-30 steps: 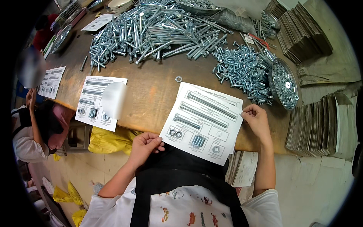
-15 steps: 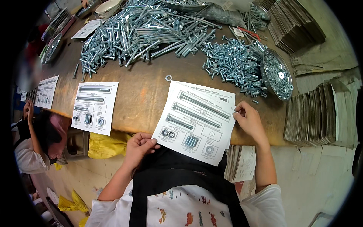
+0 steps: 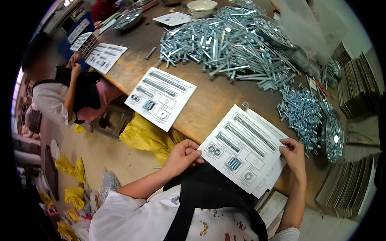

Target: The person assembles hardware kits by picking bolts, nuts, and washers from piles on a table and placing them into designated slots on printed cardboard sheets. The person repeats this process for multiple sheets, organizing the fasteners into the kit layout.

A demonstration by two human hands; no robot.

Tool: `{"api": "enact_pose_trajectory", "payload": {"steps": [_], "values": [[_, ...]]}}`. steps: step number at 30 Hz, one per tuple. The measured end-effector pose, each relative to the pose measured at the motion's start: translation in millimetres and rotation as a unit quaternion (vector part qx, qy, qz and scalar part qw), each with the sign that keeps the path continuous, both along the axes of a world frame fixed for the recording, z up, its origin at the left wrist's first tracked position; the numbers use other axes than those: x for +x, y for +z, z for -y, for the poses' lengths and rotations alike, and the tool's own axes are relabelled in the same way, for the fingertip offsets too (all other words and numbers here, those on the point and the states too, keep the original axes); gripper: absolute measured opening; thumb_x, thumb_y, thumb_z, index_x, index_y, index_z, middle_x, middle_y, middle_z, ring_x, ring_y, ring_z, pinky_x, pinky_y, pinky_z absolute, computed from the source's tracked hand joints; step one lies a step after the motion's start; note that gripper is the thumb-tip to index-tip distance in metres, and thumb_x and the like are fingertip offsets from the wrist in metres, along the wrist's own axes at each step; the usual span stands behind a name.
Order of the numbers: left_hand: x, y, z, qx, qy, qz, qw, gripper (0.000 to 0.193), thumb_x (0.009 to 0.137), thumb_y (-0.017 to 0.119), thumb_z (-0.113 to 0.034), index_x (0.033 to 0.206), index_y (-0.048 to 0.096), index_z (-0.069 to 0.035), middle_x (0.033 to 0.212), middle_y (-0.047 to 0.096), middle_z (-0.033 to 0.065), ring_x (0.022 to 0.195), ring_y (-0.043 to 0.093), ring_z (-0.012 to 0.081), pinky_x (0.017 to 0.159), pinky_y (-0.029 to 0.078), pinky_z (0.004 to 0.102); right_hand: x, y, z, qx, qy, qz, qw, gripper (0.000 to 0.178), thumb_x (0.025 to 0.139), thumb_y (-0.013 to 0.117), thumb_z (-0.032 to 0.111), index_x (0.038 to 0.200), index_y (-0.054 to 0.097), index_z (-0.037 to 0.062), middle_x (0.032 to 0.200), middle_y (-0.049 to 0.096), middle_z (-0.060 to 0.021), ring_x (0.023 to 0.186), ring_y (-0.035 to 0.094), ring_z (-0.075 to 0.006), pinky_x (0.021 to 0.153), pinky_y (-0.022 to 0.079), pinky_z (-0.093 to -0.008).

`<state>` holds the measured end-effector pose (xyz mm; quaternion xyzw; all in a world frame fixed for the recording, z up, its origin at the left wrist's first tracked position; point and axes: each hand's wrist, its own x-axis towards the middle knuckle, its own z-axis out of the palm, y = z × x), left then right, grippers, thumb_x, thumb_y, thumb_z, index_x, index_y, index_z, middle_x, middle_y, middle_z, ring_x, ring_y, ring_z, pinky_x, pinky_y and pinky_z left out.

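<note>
A white printed sheet [image 3: 222,158] with pictures of bolts, nuts and washers lies tilted at the table's front edge, reaching over my lap. The edge of at least one more sheet shows beneath it. My left hand [image 3: 183,158] pinches its left corner, thumb on top and fingers curled. At the opposite edge, my right hand [image 3: 294,156] grips the sheet between thumb and fingers. Just past the sheet's far corner rests a small metal washer [image 3: 245,105]. A second printed sheet [image 3: 181,105] lies flat on the table to the left.
Long bolts [image 3: 225,48] form a big heap on the wooden table [image 3: 138,56]. Shorter bolts [image 3: 299,110] are piled at right beside a metal dish [image 3: 333,138] of washers. Stacked cardboard [image 3: 345,184] stands at far right. Another person [image 3: 56,86] sits at the left, near more sheets.
The view has turned left, so the table scene shifts right and the other person shows more fully. The sheets in my hands now overlap more evenly. Both hands keep their hold.
</note>
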<state>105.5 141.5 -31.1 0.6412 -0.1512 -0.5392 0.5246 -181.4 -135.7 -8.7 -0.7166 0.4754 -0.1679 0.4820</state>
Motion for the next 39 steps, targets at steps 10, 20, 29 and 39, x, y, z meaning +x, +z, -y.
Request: {"api": "enact_pose_trajectory", "payload": {"steps": [10, 20, 29, 39], "values": [[28, -14, -19, -0.043, 0.246, -0.187, 0.95, 0.017, 0.095, 0.068, -0.017, 0.108, 0.063, -0.007, 0.101, 0.072, 0.0048, 0.089, 0.07, 0.0116, 0.073, 0.058, 0.0211, 114, -4, 37, -0.006, 0.134, 0.042, 0.99, 0.021, 0.076, 0.066, 0.0, 0.095, 0.073, -0.005, 0.077, 0.069, -0.0039, 0.066, 0.057, -0.0078, 0.063, 0.047, -0.024], [42, -27, -14, -0.054, 0.294, -0.247, 0.922, 0.017, 0.094, 0.069, -0.019, 0.106, 0.065, -0.006, 0.1, 0.073, 0.0056, 0.088, 0.071, 0.0122, 0.074, 0.06, 0.0227, 151, -6, 54, 0.022, 0.169, 0.018, 0.985, 0.023, 0.074, 0.069, 0.0, 0.096, 0.073, -0.005, 0.074, 0.065, 0.0, 0.065, 0.054, -0.0064, 0.061, 0.044, -0.0224], [73, -42, -24, -0.042, 0.33, -0.207, 0.92, 0.015, 0.093, 0.072, -0.02, 0.095, 0.064, -0.007, 0.093, 0.071, 0.0045, 0.082, 0.068, 0.0111, 0.071, 0.056, 0.0222, 181, -17, 49, 0.012, 0.188, 0.018, 0.982, 0.019, 0.075, 0.067, 0.001, 0.091, 0.074, -0.0053, 0.069, 0.066, -0.003, 0.062, 0.056, -0.0079, 0.059, 0.046, -0.0245], [176, -53, -66, -0.062, 0.359, -0.118, 0.924, 0.014, 0.092, 0.072, -0.021, 0.092, 0.063, -0.01, 0.088, 0.07, 0.0011, 0.079, 0.067, 0.009, 0.069, 0.055, 0.0218, 275, -33, 1, 0.041, 0.185, 0.041, 0.981, 0.015, 0.078, 0.069, 0.003, 0.09, 0.074, -0.0051, 0.065, 0.067, -0.0054, 0.056, 0.061, -0.0097, 0.051, 0.046, -0.0254]]}}
